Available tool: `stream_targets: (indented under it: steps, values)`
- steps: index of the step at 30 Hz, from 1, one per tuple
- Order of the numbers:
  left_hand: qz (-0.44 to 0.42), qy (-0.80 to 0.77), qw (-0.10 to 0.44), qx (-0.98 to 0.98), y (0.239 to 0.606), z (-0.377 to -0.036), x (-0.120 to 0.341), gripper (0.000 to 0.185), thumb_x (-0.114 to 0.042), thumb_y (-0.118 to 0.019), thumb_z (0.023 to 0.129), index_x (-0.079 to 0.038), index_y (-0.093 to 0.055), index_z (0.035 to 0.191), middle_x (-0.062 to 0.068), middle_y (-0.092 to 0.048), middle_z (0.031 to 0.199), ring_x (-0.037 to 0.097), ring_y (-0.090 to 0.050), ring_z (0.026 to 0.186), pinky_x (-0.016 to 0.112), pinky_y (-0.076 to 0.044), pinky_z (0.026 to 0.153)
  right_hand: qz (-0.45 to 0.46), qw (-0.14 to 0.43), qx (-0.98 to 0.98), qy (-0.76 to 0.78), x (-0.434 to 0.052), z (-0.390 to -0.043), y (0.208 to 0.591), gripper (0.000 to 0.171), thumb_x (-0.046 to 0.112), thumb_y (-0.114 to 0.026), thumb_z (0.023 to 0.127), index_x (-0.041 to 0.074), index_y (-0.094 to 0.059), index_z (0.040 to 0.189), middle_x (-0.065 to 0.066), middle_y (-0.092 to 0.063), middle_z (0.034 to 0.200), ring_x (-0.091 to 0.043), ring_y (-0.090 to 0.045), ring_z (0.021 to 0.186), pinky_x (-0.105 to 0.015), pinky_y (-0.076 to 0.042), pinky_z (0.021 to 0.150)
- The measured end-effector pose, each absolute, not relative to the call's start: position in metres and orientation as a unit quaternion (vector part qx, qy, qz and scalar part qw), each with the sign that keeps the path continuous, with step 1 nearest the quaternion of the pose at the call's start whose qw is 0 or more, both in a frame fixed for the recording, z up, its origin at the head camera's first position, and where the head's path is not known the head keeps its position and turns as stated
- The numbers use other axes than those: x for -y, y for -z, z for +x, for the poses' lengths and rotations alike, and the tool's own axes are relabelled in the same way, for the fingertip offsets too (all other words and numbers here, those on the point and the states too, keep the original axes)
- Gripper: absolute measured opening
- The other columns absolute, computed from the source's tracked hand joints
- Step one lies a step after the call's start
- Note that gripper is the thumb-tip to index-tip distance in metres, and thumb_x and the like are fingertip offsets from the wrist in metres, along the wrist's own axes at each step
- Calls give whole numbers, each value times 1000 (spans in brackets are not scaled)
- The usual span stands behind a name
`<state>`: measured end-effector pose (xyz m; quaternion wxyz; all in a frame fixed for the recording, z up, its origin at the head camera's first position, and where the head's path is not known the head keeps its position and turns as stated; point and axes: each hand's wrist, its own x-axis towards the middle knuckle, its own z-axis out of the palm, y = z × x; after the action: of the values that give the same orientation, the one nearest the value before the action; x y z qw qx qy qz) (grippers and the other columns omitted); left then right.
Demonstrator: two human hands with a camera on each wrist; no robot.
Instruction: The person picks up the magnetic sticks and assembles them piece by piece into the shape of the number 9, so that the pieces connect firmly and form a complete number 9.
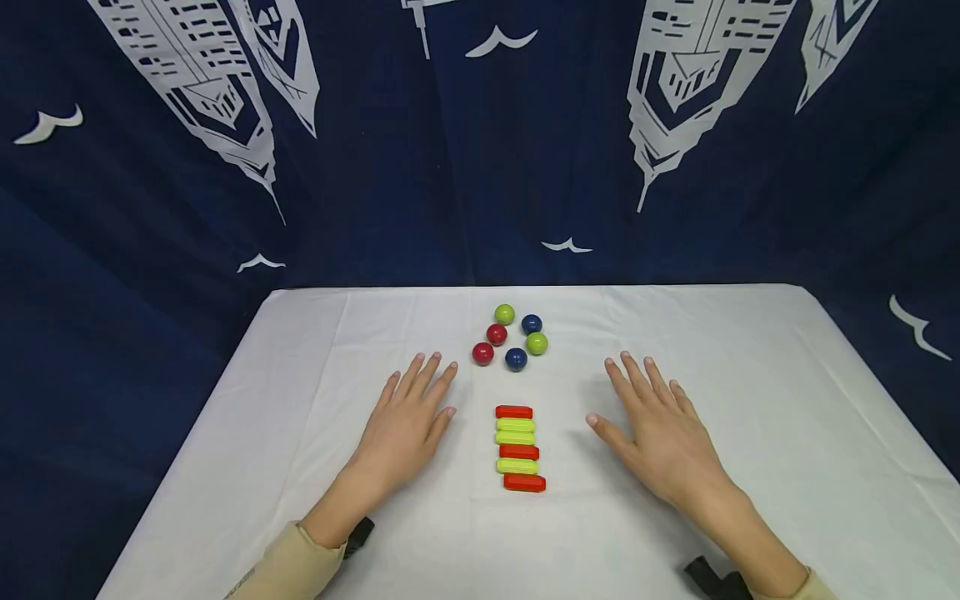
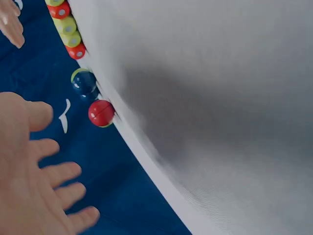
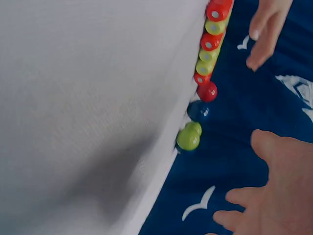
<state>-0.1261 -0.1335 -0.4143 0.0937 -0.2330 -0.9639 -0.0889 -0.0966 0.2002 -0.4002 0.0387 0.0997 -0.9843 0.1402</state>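
Both hands flat, open, gripping nothing: left hand point(image 1: 405, 425), right hand point(image 1: 660, 437), on table point(image 1: 750, 375), six bars point(image 1: 519, 447) between, six balls point(image 1: 510, 337) beyond fingertips.

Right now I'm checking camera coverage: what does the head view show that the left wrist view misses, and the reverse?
Only the head view shows the whole layout: six balls clustered on the white table, including both green balls, all six sticks in a column, and both hands flat, left hand and right hand, touching nothing. Only the left wrist view shows the sticks end-on, each with a pale dot. Both show a red ball, a blue ball and the open left hand.
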Motion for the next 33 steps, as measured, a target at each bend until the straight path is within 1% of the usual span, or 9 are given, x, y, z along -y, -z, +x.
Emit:
stream_targets:
  steps: [5, 8, 10, 14, 18, 21, 25, 29, 33]
  values:
    - [-285, 147, 80, 944, 412, -140, 130, 55, -31, -56, 100, -15, -41, 150, 7, -35, 156, 26, -26, 145, 50, -25, 113, 148, 87, 970, -173, -192, -105, 405, 74, 52, -57, 95, 12, -33, 154, -12, -29, 158, -33, -23, 145, -57, -17, 113]
    - [-293, 204, 54, 932, 411, -146, 125, 52, -29, -59, 99, -14, -45, 147, 5, -41, 151, 22, -32, 142, 43, -28, 112, 172, 114, 956, -207, -188, -112, 409, 66, 44, -63, 94, 10, -44, 148, -10, -42, 151, -30, -35, 139, -53, -26, 110]
    - [-283, 248, 27, 926, 410, -148, 120, 49, -27, -61, 98, -14, -49, 144, 2, -46, 147, 19, -37, 138, 40, -32, 111, 179, 114, 949, -234, -184, -116, 411, 60, 39, -66, 93, 10, -49, 143, -9, -49, 145, -28, -42, 135, -51, -32, 108]
    - [-250, 334, -31, 908, 414, -153, 111, 42, -22, -65, 96, -13, -57, 136, 0, -56, 136, 17, -48, 128, 40, -40, 105, 175, 76, 938, -291, -174, -123, 413, 49, 30, -70, 92, 9, -58, 135, -7, -60, 133, -27, -52, 125, -50, -42, 101]
    - [-229, 401, -72, 884, 422, -159, 103, 31, -14, -67, 94, -8, -64, 125, 2, -64, 120, 18, -59, 109, 36, -48, 92, 171, 14, 924, -341, -162, -132, 416, 40, 23, -71, 91, 8, -64, 128, -4, -64, 125, -24, -58, 116, -47, -47, 97]
    - [-215, 440, -103, 866, 428, -164, 98, 25, -9, -65, 93, -6, -67, 118, 2, -67, 109, 16, -60, 94, 32, -50, 83, 183, -34, 909, -374, -155, -141, 420, 32, 15, -70, 92, 8, -67, 123, -2, -67, 118, -18, -62, 104, -40, -51, 91]
    - [-191, 472, -142, 849, 434, -168, 92, 20, -6, -64, 93, -5, -69, 112, -1, -67, 97, 14, -57, 84, 27, -49, 77, 214, -80, 888, -399, -151, -152, 426, 24, 9, -67, 92, 8, -70, 116, 2, -68, 103, -13, -60, 88, -31, -52, 81]
    - [-194, 472, -142, 848, 439, -171, 86, 16, -6, -67, 91, -4, -71, 106, -2, -64, 90, 14, -55, 78, 24, -46, 69, 236, -99, 879, -402, -148, -159, 428, 19, 9, -68, 92, 9, -72, 111, 4, -66, 93, -15, -56, 83, -28, -49, 74]
    - [-215, 444, -118, 862, 439, -172, 81, 13, -6, -69, 90, -5, -73, 101, -3, -60, 87, 12, -53, 73, 23, -44, 65, 249, -104, 877, -398, -144, -164, 429, 18, 7, -69, 90, 10, -73, 107, 4, -64, 90, -16, -56, 80, -26, -48, 70]
